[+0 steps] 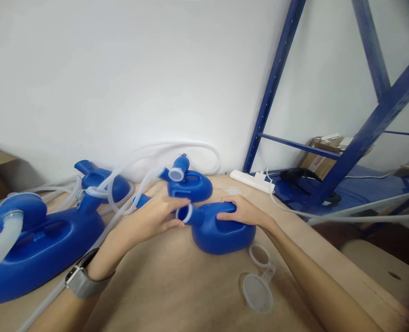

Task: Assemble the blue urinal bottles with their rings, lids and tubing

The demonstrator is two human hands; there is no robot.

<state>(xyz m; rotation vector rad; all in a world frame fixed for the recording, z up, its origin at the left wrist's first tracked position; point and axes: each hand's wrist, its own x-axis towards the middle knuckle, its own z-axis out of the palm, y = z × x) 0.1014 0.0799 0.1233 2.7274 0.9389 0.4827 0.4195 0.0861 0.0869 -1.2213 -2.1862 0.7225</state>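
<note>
A blue plastic urinal bottle (221, 237) with a pale rim round its mouth lies on the brown table surface. My right hand (242, 210) is closed round its handle, with the thumb on the near side. My left hand (157, 214), wearing a watch at the wrist, is curled at the bottle's mouth, thumb and fingers about a blue spout piece. The flared end of this spout piece (142, 200) shows behind the hand; its middle is hidden by my fingers. Near my right forearm lies a translucent cap with a ring (258, 293).
Behind stands another blue bottle (192, 186) with a spout piece. More blue bottles (69, 230) with clear hoses (149, 182) fill the left side. At the right are a white power strip (251, 180), its cable and a blue metal rack (373, 115).
</note>
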